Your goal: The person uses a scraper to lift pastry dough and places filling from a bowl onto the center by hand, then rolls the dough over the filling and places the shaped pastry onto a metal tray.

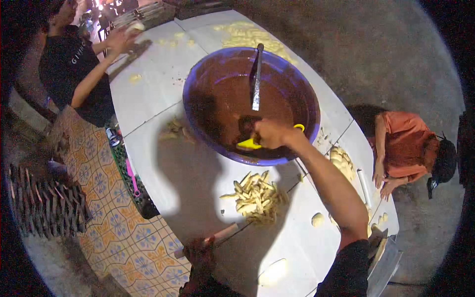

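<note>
A wide purple basin (316, 114) with brown contents stands on the white table. Over its near side, my right hand (271, 134) is closed around a yellow utensil (249, 144) with a ring-shaped end; its working part is hard to make out. A long flat tool (256, 81) with a dark end leans across the basin's far rim. In shadow at the table's near edge, my left hand (200, 251) is closed on a pale rod (222, 233) resembling a rolling pin. Between my hands lies a pile of pale dough sticks (255, 197).
More dough pieces (247, 37) spread behind the basin. Right of my right arm are a dough mound (341, 161), a dough ball (317, 220) and a white rod (364, 188). People work at the left (74, 69) and right (408, 143) edges. A dark crate (131, 178) adjoins the table.
</note>
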`<state>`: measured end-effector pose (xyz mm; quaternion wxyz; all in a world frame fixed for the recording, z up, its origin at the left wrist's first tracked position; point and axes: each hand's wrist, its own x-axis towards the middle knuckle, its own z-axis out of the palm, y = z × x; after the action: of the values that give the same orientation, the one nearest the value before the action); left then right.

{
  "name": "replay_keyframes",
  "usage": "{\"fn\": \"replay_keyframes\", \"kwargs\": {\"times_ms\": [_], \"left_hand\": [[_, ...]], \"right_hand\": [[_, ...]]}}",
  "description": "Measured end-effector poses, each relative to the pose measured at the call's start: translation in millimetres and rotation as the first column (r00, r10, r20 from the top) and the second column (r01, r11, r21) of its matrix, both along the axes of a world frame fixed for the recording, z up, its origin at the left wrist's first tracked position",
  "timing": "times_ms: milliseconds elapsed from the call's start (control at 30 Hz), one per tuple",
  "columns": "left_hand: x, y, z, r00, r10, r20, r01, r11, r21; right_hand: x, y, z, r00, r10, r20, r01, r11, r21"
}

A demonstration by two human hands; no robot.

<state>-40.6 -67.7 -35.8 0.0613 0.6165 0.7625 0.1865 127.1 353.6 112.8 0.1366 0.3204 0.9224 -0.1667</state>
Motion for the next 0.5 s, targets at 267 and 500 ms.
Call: {"fn": "replay_keyframes", "kwargs": {"times_ms": [267, 500], "left_hand": [[-5.6, -6.7, -3.4, 0.999, -0.021, -0.028, 0.023, 0.997, 0.075], [-6.1, 12.7, 5.8, 0.956, 0.004, 0.295, -0.036, 0.994, 0.103]], "right_hand": [[18.0, -43.7, 105.8, 0.988, -0.152, -0.017, 0.126, 0.873, -0.47], [106.8, -272.3, 103.4, 0.932, -0.318, -0.174, 0.271, 0.93, -0.247]]}}
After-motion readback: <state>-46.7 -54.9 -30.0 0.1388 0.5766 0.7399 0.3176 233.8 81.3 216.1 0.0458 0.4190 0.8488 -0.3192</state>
